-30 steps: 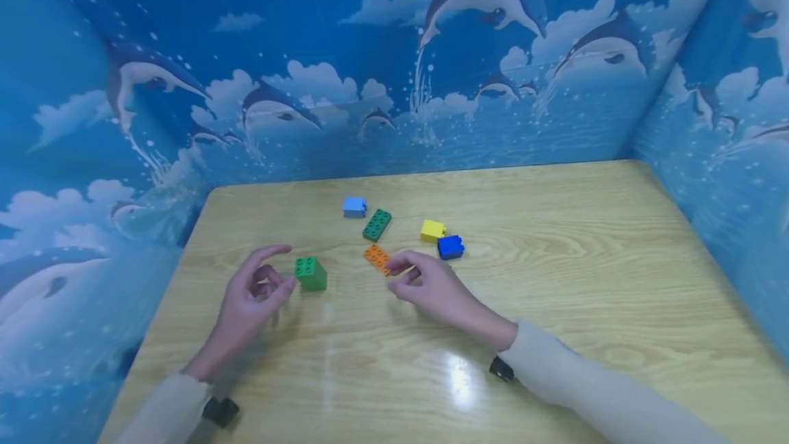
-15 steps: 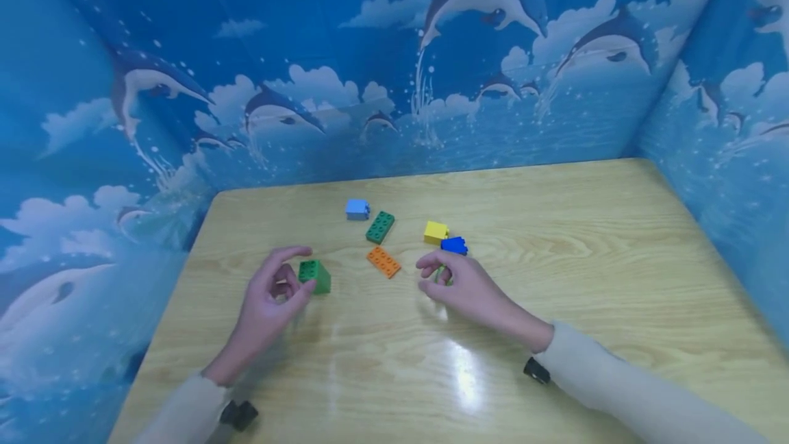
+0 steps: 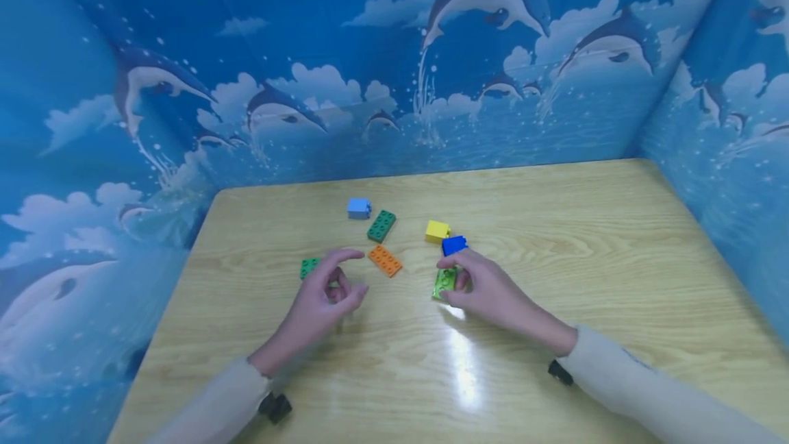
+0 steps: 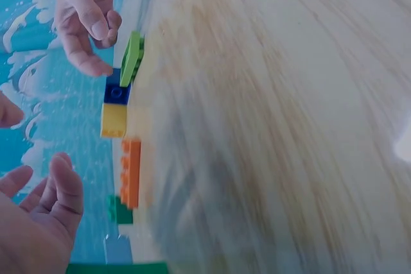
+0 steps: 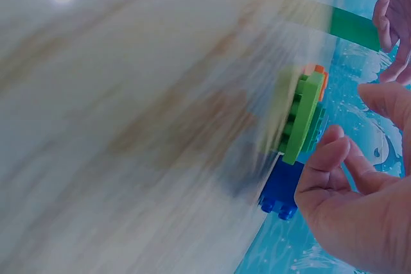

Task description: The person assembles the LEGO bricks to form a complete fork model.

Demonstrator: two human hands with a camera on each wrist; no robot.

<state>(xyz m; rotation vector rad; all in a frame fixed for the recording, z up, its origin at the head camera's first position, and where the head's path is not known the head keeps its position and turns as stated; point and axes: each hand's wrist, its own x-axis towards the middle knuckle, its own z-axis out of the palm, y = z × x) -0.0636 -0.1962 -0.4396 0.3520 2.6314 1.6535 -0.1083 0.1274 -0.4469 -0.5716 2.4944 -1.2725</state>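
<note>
Screened-off tabletop space, not determinable as home, studio or lab. Bounded at back, left and right by blue sheeting (image 3: 370, 40) printed with a dolphin-and-cloud seascape; furnished with a glossy wood-grain table (image 3: 567, 245), set close against the rear sheeting and bearing loose toy building bricks (image 3: 385, 261) in several colours.

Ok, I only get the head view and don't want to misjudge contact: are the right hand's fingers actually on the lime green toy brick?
Observer: No, the right wrist view shows a gap between the right hand and the lime green toy brick.
Operator: The left hand hides most of the green toy block from me. What more of it can you see?
Observer: The right wrist view shows its smooth side wall, which has no studs.
</note>
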